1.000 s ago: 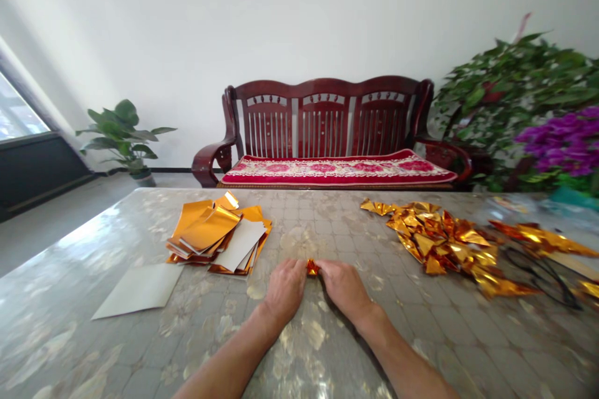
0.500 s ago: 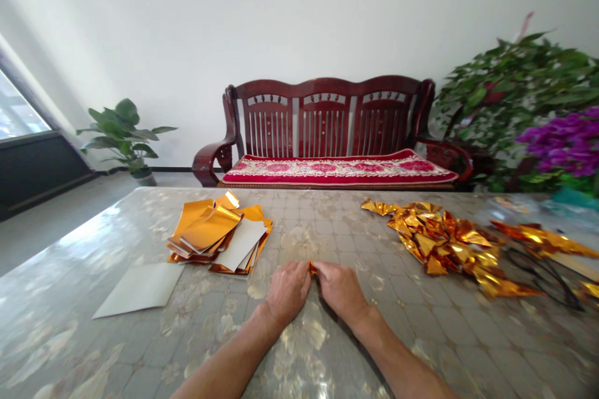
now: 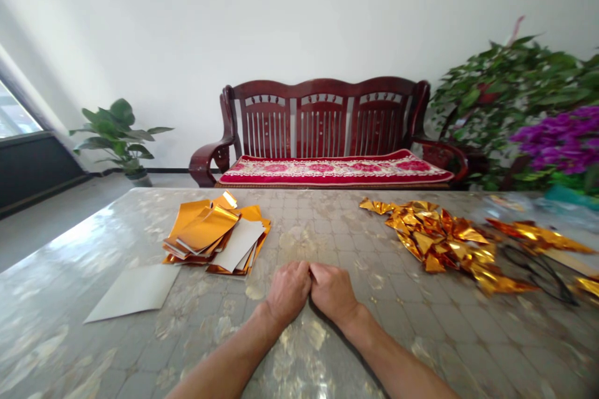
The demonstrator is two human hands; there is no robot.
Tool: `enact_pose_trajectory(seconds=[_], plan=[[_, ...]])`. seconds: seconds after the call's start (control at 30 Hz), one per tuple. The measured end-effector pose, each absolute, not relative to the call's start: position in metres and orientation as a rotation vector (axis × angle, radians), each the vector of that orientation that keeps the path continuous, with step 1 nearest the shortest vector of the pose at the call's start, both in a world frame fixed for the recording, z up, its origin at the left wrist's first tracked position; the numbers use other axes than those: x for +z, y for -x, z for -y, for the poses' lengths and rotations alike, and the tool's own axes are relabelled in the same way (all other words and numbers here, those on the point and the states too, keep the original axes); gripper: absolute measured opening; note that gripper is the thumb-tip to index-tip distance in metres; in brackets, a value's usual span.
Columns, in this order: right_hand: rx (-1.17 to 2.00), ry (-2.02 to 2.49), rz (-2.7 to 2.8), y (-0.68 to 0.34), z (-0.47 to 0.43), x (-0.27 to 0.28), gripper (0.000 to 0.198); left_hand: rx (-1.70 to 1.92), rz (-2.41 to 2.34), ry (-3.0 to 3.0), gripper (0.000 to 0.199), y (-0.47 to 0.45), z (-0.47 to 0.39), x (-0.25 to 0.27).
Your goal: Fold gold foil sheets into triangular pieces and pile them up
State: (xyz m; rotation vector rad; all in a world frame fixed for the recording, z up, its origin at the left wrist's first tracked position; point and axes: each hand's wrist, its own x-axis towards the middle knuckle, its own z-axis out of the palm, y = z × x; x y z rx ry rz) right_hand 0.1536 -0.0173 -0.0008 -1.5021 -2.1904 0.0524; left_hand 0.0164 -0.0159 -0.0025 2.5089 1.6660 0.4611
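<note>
Over the middle of the table my left hand (image 3: pixel 289 288) and my right hand (image 3: pixel 333 294) meet, knuckles up. Both are closed, with thumbs and fingertips pressed together. The small piece of gold foil paper seen between them in the earlier frame is now hidden by the fingers. Left of my hands lies a stack of gold foil paper sheets (image 3: pixel 206 227), some with their white backs up. A single sheet of paper (image 3: pixel 133 292) rests white side up nearer to me. To the right is a pile of folded gold foil pieces (image 3: pixel 437 237).
Black-framed glasses (image 3: pixel 538 274) lie right of the pile, near more gold foil (image 3: pixel 538 237) and clear plastic (image 3: pixel 510 206). Behind the patterned table (image 3: pixel 299 230) stands a dark red wooden bench (image 3: pixel 322 118). Potted plants (image 3: pixel 119 131) and purple flowers (image 3: pixel 561 140) flank it.
My right hand has come left against my left hand, closing the small gap where gold foil showed. The whole view has shifted slightly.
</note>
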Motion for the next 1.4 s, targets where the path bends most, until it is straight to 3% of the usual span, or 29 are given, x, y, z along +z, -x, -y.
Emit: enact_pose_trajectory(seconds=[0.2, 0.5, 1.4], plan=[[0.061, 1.422, 2.09, -0.15, 0.018, -0.003, 0.025, 0.62, -1.618, -2.471, 0.022, -0.013, 0.017, -0.002], [0.317, 1.467, 1.927, -0.16, 0.01, 0.001, 0.032, 0.755, -1.617, -2.332, 0.025, -0.013, 0.009, -0.004], [0.176, 1.474, 2.169, -0.164, 0.012, 0.003, 0.029, 0.647, -1.632, -2.368, 0.022, -0.007, 0.009, 0.002]])
